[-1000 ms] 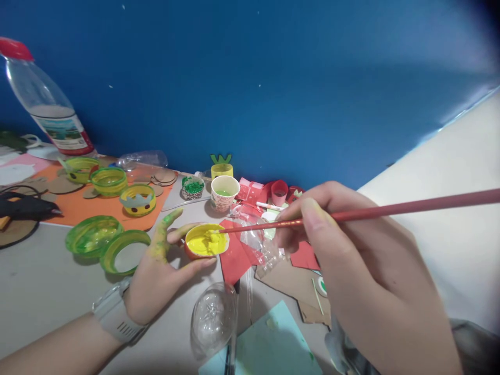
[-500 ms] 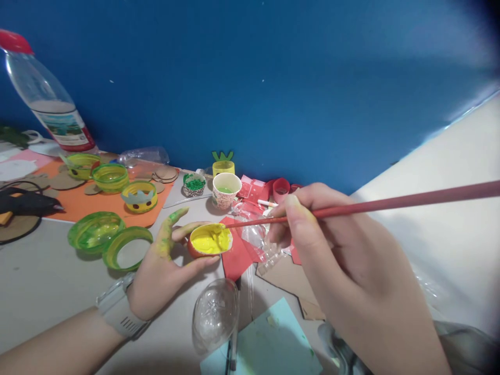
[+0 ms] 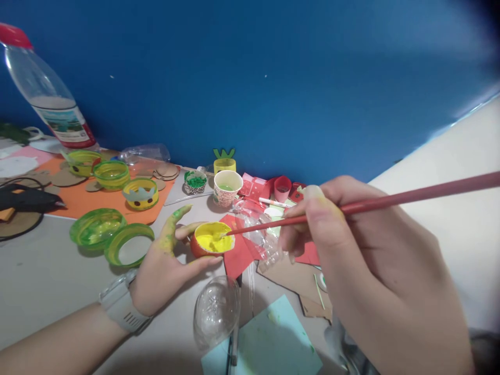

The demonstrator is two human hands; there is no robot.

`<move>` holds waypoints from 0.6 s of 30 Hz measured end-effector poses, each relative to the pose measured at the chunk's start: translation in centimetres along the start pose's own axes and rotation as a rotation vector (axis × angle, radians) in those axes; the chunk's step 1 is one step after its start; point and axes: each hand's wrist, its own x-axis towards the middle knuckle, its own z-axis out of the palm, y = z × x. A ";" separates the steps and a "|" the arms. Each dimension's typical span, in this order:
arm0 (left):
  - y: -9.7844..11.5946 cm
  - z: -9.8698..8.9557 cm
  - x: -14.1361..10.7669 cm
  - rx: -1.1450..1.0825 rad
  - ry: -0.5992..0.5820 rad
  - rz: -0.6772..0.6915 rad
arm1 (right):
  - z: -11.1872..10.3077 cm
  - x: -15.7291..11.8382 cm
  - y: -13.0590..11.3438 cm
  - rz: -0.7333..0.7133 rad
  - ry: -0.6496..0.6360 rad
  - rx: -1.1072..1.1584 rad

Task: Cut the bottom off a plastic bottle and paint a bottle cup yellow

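Note:
A small cup, reddish outside and with bright yellow paint inside (image 3: 211, 238), sits between the thumb and fingers of my left hand (image 3: 164, 265). Green and yellow paint smears that hand's index finger, which sticks up away from the cup. My right hand (image 3: 371, 260) grips a red paintbrush (image 3: 371, 204), its tip in the yellow paint. In front of the cup lies a clear plastic bottle bottom (image 3: 216, 310). Behind it stand a paper cup (image 3: 227, 187) with green liquid and a small cup of green paint (image 3: 195, 181).
Green plastic rings (image 3: 128, 245) and yellow decorated cups (image 3: 141, 194) stand at the left, some on orange paper (image 3: 74, 200). A glue gun (image 3: 27, 200) and a tall bottle (image 3: 58, 114) are farther left. Blue paper (image 3: 279, 338) and cardboard (image 3: 289, 284) lie in front.
My right hand has shifted right and slightly down, drawing the brush tip from the cup's far right rim down into the paint. My left hand still holds the cup.

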 end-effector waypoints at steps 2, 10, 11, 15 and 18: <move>0.1 0.0 0.0 -0.024 -0.021 -0.014 | 0.4 0.0 0.1 -0.029 -0.029 0.041; 1.0 0.0 0.0 -0.007 0.003 -0.005 | 1.3 0.2 0.7 -0.066 -0.042 0.036; 1.0 0.0 0.0 -0.017 0.002 0.012 | 1.2 0.2 0.7 -0.076 -0.040 0.028; 1.0 0.0 0.0 -0.045 -0.007 0.027 | 1.1 0.2 0.6 -0.101 -0.039 -0.002; 0.9 -0.1 0.0 -0.042 -0.004 0.018 | 1.1 0.2 0.5 -0.081 -0.038 -0.020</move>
